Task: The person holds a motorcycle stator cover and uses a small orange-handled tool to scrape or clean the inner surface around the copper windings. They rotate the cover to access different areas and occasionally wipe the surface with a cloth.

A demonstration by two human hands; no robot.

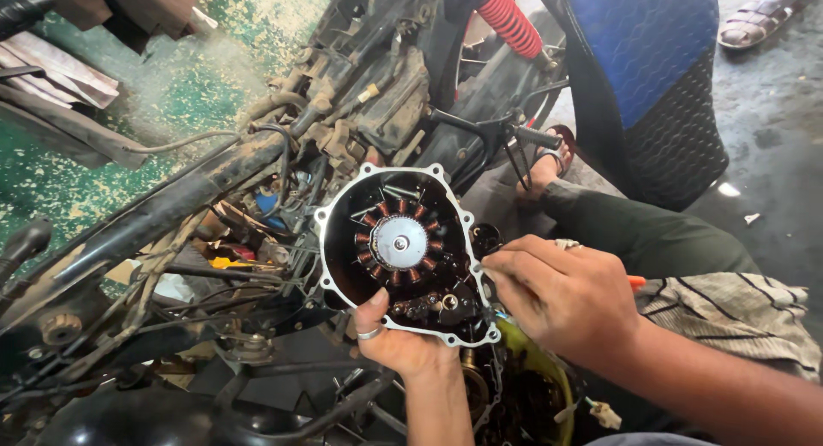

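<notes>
Beside the motorcycle (pixel 257 155), left hand (pixel 396 343) clasps the removed stator cover (pixel 403 249); right hand (pixel 561 296) pinches an orange-handled tool (pixel 635 282); refitting remains.

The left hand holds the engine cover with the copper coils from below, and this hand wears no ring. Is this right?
Not quite. The head view shows a silver ring on the thumb of the left hand. It does hold the engine cover, with the copper coils, from below.

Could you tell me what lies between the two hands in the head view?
The engine cover with its copper stator coils: the left hand grips its lower rim, and the right hand meets its right edge. The head view shows it plainly.
</notes>
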